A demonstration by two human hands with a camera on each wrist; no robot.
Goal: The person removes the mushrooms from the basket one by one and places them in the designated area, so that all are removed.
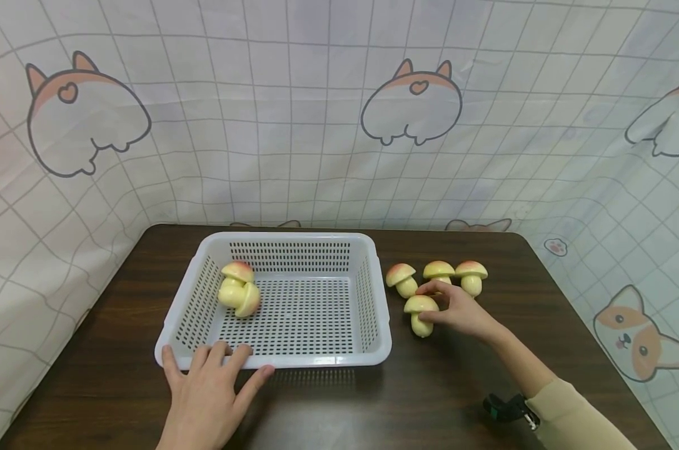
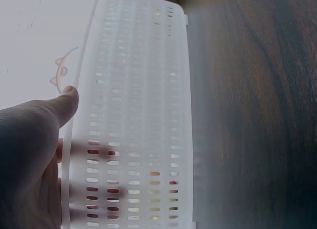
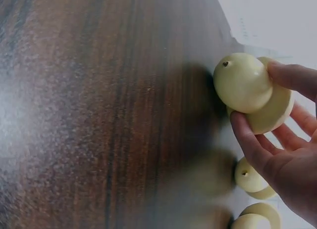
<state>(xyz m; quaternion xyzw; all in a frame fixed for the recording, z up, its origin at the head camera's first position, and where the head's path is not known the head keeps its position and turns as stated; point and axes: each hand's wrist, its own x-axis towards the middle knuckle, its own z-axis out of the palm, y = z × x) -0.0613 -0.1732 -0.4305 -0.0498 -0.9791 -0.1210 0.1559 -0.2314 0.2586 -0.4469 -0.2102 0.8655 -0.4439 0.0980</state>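
A white perforated plastic basket (image 1: 294, 361) stands on the table, and my left hand (image 1: 207, 390) holds its near rim. In the left wrist view the thumb (image 2: 69, 98) lies outside the rim, with the fingers partly hidden behind the wall. Two toy mushrooms (image 1: 239, 294) lie together in the basket's left part. To the right of the basket, my right hand (image 1: 457, 309) pinches a yellow toy mushroom (image 1: 421, 305) between thumb and fingers; its rounded stem end (image 3: 242, 83) shows in the right wrist view.
Three more toy mushrooms with reddish-yellow caps sit just behind my right hand: a left one (image 1: 401, 278), a middle one (image 1: 439, 270) and a right one (image 1: 471, 278). The dark wooden table (image 1: 339, 412) backs onto a grid-patterned cloth (image 1: 306, 125).
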